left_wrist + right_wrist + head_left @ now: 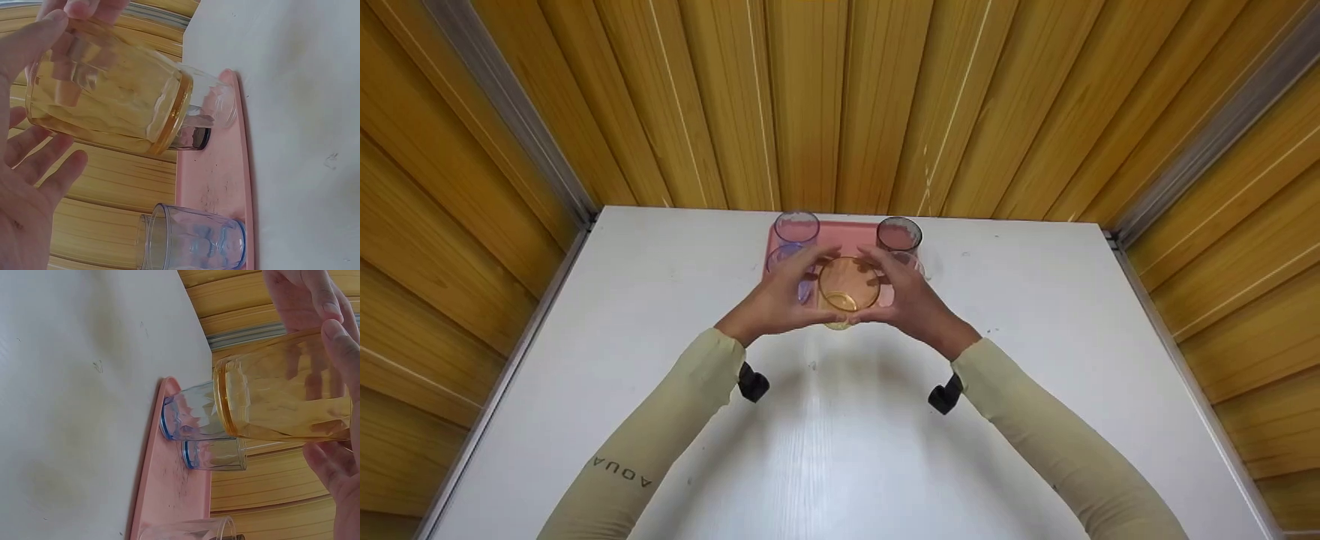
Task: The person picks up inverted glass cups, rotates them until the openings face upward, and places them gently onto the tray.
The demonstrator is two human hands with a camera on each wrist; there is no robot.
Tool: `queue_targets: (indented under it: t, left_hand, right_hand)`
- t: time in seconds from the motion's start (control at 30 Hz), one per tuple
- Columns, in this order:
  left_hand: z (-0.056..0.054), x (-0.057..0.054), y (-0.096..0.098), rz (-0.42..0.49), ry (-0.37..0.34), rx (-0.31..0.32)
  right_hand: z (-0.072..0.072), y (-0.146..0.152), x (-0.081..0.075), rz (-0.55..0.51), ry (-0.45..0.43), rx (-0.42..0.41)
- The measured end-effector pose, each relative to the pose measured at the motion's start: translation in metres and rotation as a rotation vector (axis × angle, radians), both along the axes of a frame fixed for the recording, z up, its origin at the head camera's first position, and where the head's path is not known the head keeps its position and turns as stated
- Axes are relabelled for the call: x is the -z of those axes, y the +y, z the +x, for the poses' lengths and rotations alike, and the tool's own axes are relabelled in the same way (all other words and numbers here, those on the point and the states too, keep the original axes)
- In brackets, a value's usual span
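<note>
An amber see-through cup is held upright between both hands, over the near edge of a pink tray. My left hand grips its left side and my right hand its right, thumbs on the near side and fingers toward the far side. In the left wrist view the amber cup hangs above the tray, its thick base apart from the tray surface. The thumbs meet near its rim, as the right wrist view shows beside the cup.
On the tray's left stand a bluish-purple cup at the back and a blue-based cup nearer. On its right are a dark grey cup and a clear cup. Wood-patterned walls enclose the white table.
</note>
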State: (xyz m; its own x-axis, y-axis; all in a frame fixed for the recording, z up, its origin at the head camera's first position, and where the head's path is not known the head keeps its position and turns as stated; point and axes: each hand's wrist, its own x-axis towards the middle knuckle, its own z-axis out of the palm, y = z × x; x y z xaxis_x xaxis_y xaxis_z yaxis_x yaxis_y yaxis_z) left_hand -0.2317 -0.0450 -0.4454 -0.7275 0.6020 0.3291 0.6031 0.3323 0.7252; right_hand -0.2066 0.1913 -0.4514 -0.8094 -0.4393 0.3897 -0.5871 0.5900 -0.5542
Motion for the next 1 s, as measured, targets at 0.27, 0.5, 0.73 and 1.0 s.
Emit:
queue_targets:
  t: [0.27, 0.5, 0.73, 1.0]
  left_hand:
    - [-0.002, -0.003, 0.000, -0.057, -0.027, -0.017]
    - [-0.002, -0.005, 0.001, -0.059, -0.043, 0.000]
    - [0.006, 0.002, 0.009, -0.056, -0.067, 0.006]
    - [0.001, -0.008, 0.006, -0.030, -0.057, 0.007]
  right_hand:
    - [-0.003, -0.004, 0.000, -0.016, 0.023, -0.033]
    - [-0.004, -0.002, 0.005, -0.028, -0.003, -0.029]
    - [0.008, 0.009, 0.020, -0.070, -0.150, 0.020]
    - [0.006, 0.002, 0.027, -0.152, -0.281, 0.049]
